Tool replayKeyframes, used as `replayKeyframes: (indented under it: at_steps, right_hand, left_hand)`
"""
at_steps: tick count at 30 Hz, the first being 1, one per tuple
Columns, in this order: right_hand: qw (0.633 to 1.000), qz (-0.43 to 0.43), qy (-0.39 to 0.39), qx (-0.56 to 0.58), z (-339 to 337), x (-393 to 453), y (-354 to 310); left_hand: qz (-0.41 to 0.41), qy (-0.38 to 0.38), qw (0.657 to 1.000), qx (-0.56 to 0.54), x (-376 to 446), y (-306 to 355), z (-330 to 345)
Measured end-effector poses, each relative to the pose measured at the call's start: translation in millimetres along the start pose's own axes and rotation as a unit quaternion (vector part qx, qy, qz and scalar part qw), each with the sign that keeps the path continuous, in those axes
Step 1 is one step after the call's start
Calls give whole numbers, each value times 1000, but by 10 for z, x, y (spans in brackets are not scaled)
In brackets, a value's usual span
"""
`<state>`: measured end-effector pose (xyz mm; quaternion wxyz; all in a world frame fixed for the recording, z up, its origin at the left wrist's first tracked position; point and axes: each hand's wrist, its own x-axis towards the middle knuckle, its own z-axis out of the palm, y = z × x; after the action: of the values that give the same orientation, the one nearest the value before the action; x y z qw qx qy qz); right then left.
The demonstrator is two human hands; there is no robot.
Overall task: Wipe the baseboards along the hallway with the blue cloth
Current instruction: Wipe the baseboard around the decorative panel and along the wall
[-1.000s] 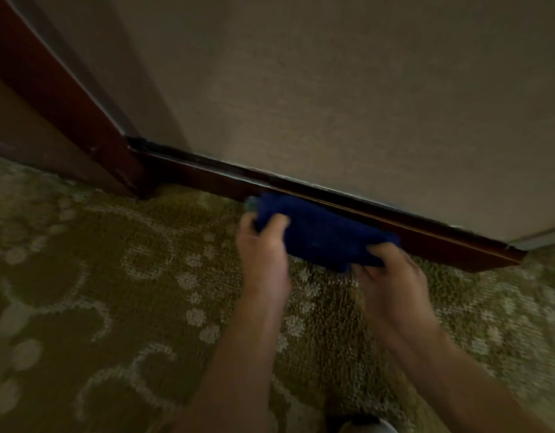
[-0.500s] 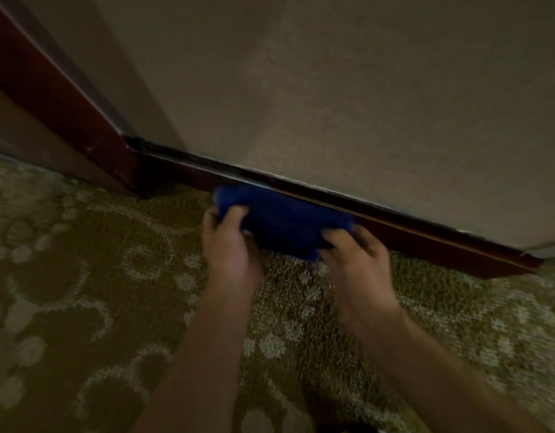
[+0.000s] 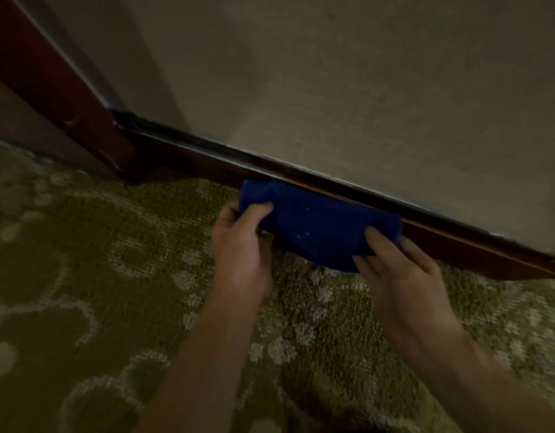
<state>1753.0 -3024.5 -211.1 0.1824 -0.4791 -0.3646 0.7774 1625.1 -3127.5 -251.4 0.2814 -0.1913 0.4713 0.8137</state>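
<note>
The folded blue cloth (image 3: 316, 223) lies pressed against the dark wooden baseboard (image 3: 188, 154), which runs from the door frame down to the right along the foot of the wall. My left hand (image 3: 241, 245) grips the cloth's left end, fingers curled over its top edge. My right hand (image 3: 394, 270) holds the cloth's right lower corner, with the thumb on its front. The stretch of baseboard behind the cloth is hidden.
A dark red-brown door frame (image 3: 60, 98) stands at the left, meeting the baseboard in a corner. Beige textured wall (image 3: 363, 89) rises above. Green carpet with a pale swirl pattern (image 3: 98, 276) covers the floor under both arms.
The cloth and both hands slid left along the baseboard toward the door frame, then shifted back to the right; both hands kept hold of the cloth.
</note>
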Motion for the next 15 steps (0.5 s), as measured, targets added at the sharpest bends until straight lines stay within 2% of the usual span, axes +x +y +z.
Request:
replayKeyframes:
  at_steps: [3,6,11,15]
  right_hand:
    - [998,21,-66,-15,534,89,169]
    - [994,10,-96,-58,793,124,333]
    - [997,6,-54,-55,440,-12,401]
    - [995,37,-44,-82,492,-104,304]
  left_hand:
    - [35,56,998,-18,256,373,-231]
    - [54,39,998,-21,334,538,-372]
    - [21,-25,999,30,-99,453,-532]
    - [-38,-39,998,-12,-357,496,-739]
